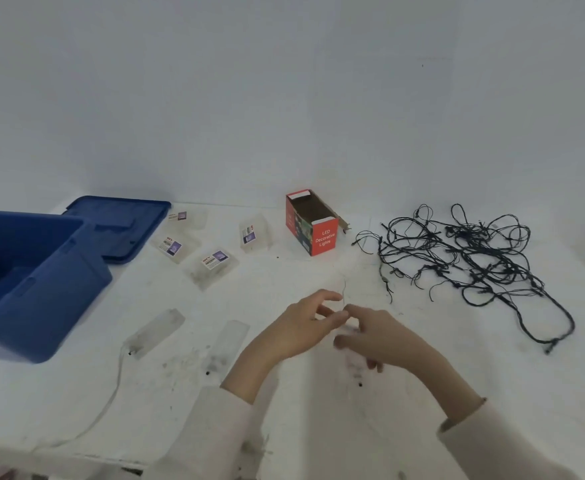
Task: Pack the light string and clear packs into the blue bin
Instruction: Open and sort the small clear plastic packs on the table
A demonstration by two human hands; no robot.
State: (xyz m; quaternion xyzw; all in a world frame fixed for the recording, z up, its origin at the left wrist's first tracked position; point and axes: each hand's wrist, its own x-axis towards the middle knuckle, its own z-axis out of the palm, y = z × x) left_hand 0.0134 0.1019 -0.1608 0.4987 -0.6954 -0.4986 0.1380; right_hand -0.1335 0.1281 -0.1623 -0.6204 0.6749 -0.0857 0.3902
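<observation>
I have the left hand (305, 323) pinching a thin wire (343, 289) in its grip, and the right hand (384, 337) curled round a blurred clear pack (353, 367) (tidying it for packing, I judge). The dark light string (474, 258) lies tangled on the tabletop (284, 278), well apart from the blue bin (59, 282).

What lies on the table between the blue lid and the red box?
In the head view, four clear labelled packs lie between the blue lid and the red box.
</observation>
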